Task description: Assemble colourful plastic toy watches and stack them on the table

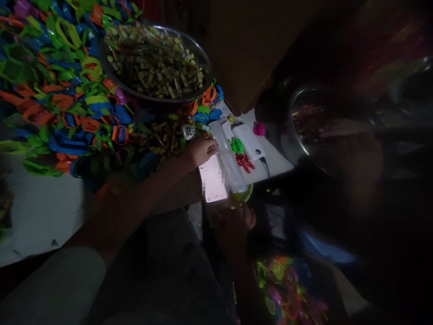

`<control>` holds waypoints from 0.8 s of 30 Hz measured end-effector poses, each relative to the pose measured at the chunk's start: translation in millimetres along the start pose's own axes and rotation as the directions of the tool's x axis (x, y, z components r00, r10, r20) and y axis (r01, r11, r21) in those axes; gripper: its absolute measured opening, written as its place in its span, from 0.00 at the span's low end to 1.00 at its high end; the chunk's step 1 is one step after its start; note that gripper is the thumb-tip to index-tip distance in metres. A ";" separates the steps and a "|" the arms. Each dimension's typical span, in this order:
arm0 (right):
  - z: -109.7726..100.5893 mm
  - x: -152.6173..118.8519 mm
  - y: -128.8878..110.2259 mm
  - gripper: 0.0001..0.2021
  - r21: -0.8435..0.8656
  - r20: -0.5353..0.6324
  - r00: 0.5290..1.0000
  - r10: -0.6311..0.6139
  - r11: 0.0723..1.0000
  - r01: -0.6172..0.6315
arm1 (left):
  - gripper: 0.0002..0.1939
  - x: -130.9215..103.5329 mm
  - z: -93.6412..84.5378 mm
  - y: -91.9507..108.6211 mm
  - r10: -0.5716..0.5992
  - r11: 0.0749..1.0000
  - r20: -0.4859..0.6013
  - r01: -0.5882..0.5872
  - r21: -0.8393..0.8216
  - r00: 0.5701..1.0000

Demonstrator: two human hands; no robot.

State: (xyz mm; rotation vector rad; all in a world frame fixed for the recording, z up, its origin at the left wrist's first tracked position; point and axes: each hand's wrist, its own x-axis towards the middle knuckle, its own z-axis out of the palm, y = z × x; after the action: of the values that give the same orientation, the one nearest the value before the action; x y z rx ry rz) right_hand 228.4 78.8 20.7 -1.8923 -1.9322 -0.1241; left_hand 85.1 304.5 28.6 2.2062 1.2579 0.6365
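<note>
My left hand [203, 151] is at the top end of a lit phone [214, 179], fingers curled together beside a clear plastic roll [230, 160]. What they pinch, if anything, is hidden. Below the phone, in deep shadow, is my right hand [237, 220] with its fingers bent inward; a small pale yellow bit shows at the fingertips, too dim to name. A yellow-green bowl [249, 194] is partly hidden just above that hand. Near the roll lie a white power bank [248, 141] with a cable, a green plastic piece [237, 145] and red plastic pieces [245, 163].
A big metal basin [206, 76] full of small wrapped pieces stands at the back. Colourful plastic pieces [64, 99] are heaped on the left. A brown box [243, 49] rises behind. Another person's hand [348, 128] reaches by a second basin [297, 131]. More pieces [287, 289] lie below right.
</note>
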 end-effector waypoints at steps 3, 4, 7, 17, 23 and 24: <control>0.1 1.6 0.9 0.08 0.052 0.003 1.000 0.000 0.999 -0.001 | 0.03 2.4 4.9 3.1 -0.002 0.999 0.001 0.002 0.052 1.000; 0.3 1.8 0.6 0.09 0.058 0.011 1.000 -0.006 0.998 0.006 | 0.03 2.4 6.4 2.7 0.003 0.998 -0.006 -0.003 0.059 1.000; 1.7 1.8 -0.1 0.17 0.031 0.094 0.996 -0.007 1.000 0.004 | 0.06 0.5 10.4 -1.4 0.009 0.999 -0.056 -0.006 0.048 0.998; 14.3 -6.7 14.9 0.22 0.157 0.050 0.993 0.103 0.982 -0.110 | 0.11 -15.4 4.3 7.2 0.058 0.998 -0.137 -0.059 -0.009 0.989; 21.7 -8.8 16.4 0.32 0.551 0.314 0.861 0.401 0.662 -0.509 | 0.15 -37.2 -6.3 19.5 0.130 0.988 -0.143 -0.141 -0.070 0.981; 22.2 -6.9 14.9 0.32 0.583 0.371 0.830 0.417 0.591 -0.558 | 0.16 -40.7 -7.8 20.5 0.134 0.987 -0.142 -0.146 -0.073 0.981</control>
State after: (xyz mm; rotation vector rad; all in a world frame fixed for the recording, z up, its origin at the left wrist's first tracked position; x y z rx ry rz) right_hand 237.5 81.2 -5.4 -1.8472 -1.1929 0.8594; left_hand 74.5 261.5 41.8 2.2282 1.1264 0.8928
